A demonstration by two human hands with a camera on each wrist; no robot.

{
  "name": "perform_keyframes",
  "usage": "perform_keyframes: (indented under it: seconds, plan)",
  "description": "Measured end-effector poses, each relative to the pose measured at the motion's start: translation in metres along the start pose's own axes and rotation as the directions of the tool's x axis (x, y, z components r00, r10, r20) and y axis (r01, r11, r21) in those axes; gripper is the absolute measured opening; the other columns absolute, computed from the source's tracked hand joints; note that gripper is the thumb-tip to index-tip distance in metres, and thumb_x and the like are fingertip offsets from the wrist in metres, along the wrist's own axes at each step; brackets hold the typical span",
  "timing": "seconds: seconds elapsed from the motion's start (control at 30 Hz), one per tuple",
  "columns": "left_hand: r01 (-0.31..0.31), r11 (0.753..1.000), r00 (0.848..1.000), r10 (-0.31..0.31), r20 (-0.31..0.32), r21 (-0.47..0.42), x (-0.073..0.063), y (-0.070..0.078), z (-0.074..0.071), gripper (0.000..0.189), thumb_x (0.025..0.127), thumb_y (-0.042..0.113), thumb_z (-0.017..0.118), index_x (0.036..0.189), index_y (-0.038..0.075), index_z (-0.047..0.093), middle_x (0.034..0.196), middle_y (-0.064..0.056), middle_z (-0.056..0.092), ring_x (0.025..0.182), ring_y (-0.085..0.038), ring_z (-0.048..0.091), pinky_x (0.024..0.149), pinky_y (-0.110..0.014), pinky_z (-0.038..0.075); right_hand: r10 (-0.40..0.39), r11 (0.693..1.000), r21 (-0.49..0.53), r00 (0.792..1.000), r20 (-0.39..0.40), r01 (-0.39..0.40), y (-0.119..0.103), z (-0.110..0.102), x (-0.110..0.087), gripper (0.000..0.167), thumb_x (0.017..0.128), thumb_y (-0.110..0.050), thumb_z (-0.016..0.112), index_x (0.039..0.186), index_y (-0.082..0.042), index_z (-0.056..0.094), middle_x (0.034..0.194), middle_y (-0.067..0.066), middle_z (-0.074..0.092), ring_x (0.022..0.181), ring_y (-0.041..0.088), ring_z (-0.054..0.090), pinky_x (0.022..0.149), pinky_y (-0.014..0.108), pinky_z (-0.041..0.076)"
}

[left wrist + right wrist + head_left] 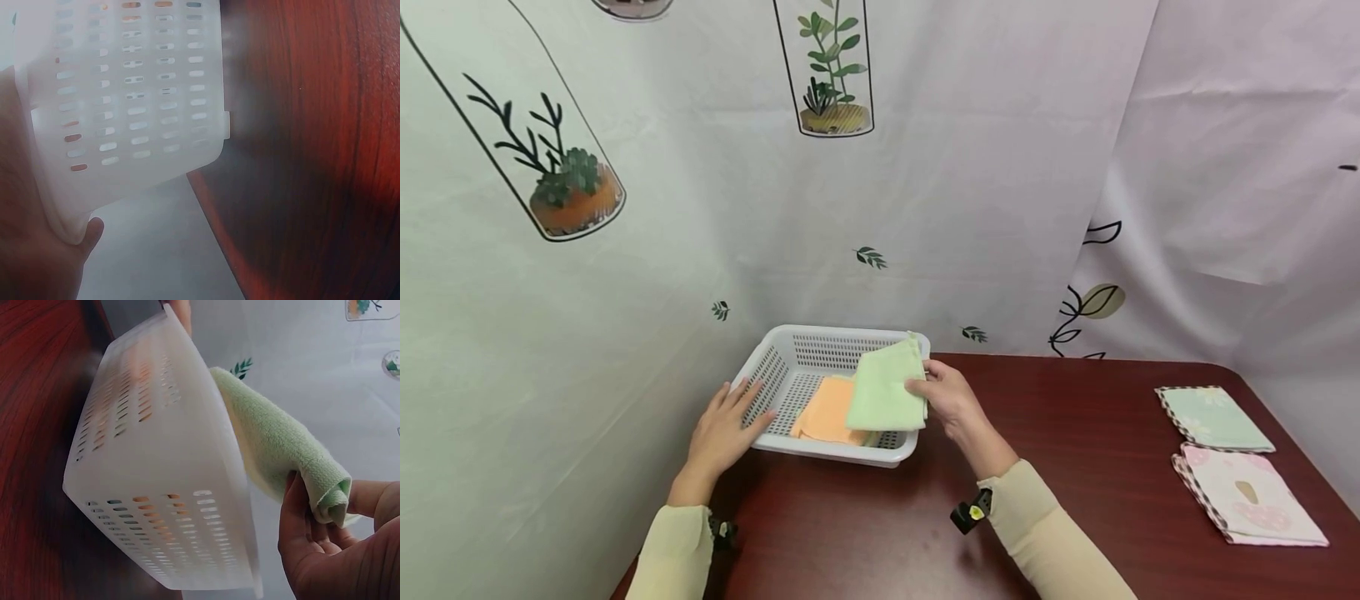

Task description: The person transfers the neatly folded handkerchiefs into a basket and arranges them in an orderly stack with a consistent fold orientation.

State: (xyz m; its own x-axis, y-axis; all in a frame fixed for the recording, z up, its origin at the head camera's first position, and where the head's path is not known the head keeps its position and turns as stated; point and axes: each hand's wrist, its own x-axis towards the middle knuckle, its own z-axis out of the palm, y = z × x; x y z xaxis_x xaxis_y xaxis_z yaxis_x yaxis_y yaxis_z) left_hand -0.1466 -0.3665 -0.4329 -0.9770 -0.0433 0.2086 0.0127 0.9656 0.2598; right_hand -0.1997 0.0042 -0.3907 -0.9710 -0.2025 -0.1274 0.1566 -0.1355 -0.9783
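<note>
Head view: right hand (951,396) pinches a folded light-green cloth (886,387) by its right edge, thumb on the near face. The cloth is held over the right part of a white slotted basket (827,451), overlapping an orange cloth (826,410) lying inside. Left hand (724,429) rests on the basket's left rim, fingers spread, no grasp on any cloth. Basket sits on a dark red-brown desk (850,533), near the patterned backdrop (970,208): plants in outlined jars, leaf sprigs. Far right of desk: mint cloth (1217,419) with checked edging, and just nearer, a pink-and-white cloth (1247,492), checked edging too, printed motif. Black wrist device (972,510) at the right cuff carries a yellow mark, too small to read.

Left wrist view: left hand along the rim at frame left, one fingertip showing past the basket corner. Slotted wall fills the upper left, bits of orange through the slots; wood-grain desk at right.

Right wrist view: right hand clasps the green cloth between thumb and fingers, folded layers visible at the gripped end. Other end reaches behind the basket rim; contact there, can't tell. Orange shows through the basket slots.
</note>
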Motion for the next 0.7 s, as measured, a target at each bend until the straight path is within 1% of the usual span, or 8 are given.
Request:
perform_keyframes:
  seconds: [0.17, 0.37, 0.57, 0.63, 0.7]
  plan:
    - [0.004, 1.0, 1.0, -0.004, -0.003, 0.0, 0.001, 0.001, 0.0, 0.074, 0.098, 0.053, 0.058, 0.158, 0.014, 0.038, 0.163, -0.019, 0.031, 0.151, -0.048, 0.016, 0.113, -0.073, 0.021, 0.01, 1.0, -0.001, 1.0, -0.007, -0.01, 0.003, 0.005, 0.005, 0.037, 0.092, 0.003, 0.064, 0.129, 0.007, 0.06, 0.108, 0.019, 0.072, 0.082, 0.017, 0.07, 0.07, 0.034, 0.06]
    - [0.001, 1.0, 1.0, -0.001, -0.02, 0.003, 0.001, 0.001, 0.001, 0.074, 0.097, 0.053, 0.059, 0.157, 0.013, 0.04, 0.162, -0.02, 0.033, 0.15, -0.049, 0.019, 0.113, -0.073, 0.023, 0.009, 1.0, 0.006, 1.0, -0.002, -0.009, 0.006, 0.015, 0.009, 0.038, 0.092, 0.003, 0.065, 0.129, 0.007, 0.06, 0.116, 0.024, 0.07, 0.087, 0.019, 0.069, 0.076, 0.037, 0.06]
    - [0.01, 1.0, 1.0, -0.01, 0.007, 0.002, 0.001, 0.0, 0.0, 0.074, 0.098, 0.054, 0.057, 0.158, 0.014, 0.038, 0.163, -0.019, 0.031, 0.151, -0.048, 0.016, 0.113, -0.073, 0.022, 0.007, 1.0, 0.016, 1.0, 0.001, -0.007, 0.008, 0.025, 0.011, 0.035, 0.091, 0.004, 0.065, 0.126, 0.007, 0.061, 0.113, 0.022, 0.07, 0.087, 0.018, 0.069, 0.076, 0.034, 0.06]
    - [0.01, 1.0, 1.0, -0.01, 0.011, 0.002, 0.001, 0.0, 0.0, 0.075, 0.098, 0.055, 0.057, 0.158, 0.014, 0.038, 0.163, -0.019, 0.031, 0.151, -0.048, 0.016, 0.113, -0.073, 0.022, 0.003, 1.0, 0.02, 1.0, 0.0, -0.003, 0.009, 0.028, 0.011, 0.036, 0.091, 0.005, 0.065, 0.126, 0.006, 0.061, 0.112, 0.021, 0.071, 0.087, 0.018, 0.069, 0.076, 0.035, 0.06]
    - [0.009, 1.0, 1.0, -0.009, 0.012, 0.005, 0.001, 0.0, 0.0, 0.076, 0.098, 0.057, 0.055, 0.158, 0.014, 0.038, 0.163, -0.02, 0.031, 0.151, -0.048, 0.016, 0.112, -0.074, 0.022, 0.006, 0.999, 0.037, 1.0, -0.001, -0.006, 0.01, 0.031, 0.012, 0.037, 0.091, 0.005, 0.065, 0.128, 0.006, 0.06, 0.113, 0.021, 0.07, 0.087, 0.019, 0.069, 0.077, 0.038, 0.061]
